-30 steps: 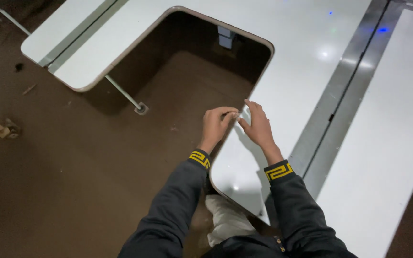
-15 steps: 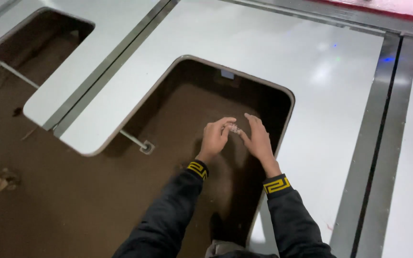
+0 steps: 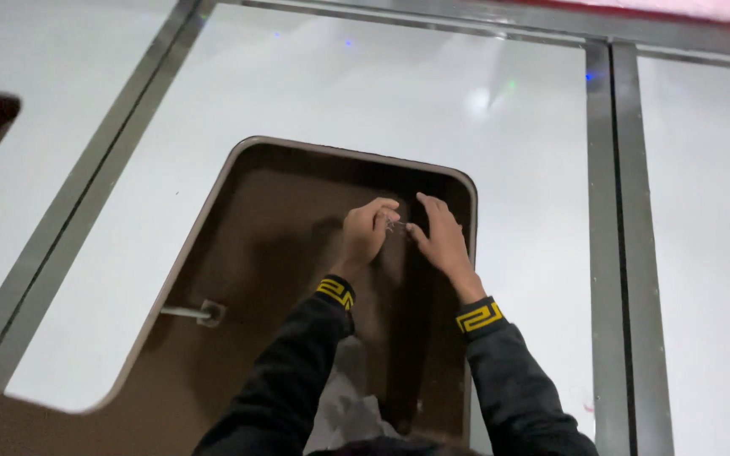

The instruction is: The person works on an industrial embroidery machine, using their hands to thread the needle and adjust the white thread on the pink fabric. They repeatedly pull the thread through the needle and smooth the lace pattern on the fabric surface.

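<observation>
Between the 2 hands, a tiny object [image 3: 394, 226] sits pinched by left hand [image 3: 367, 234]; right hand [image 3: 439, 239] touches it, fingers open.

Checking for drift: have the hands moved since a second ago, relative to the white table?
Yes. Both hands left the table edge and now hover over the brown cut-out.
</observation>
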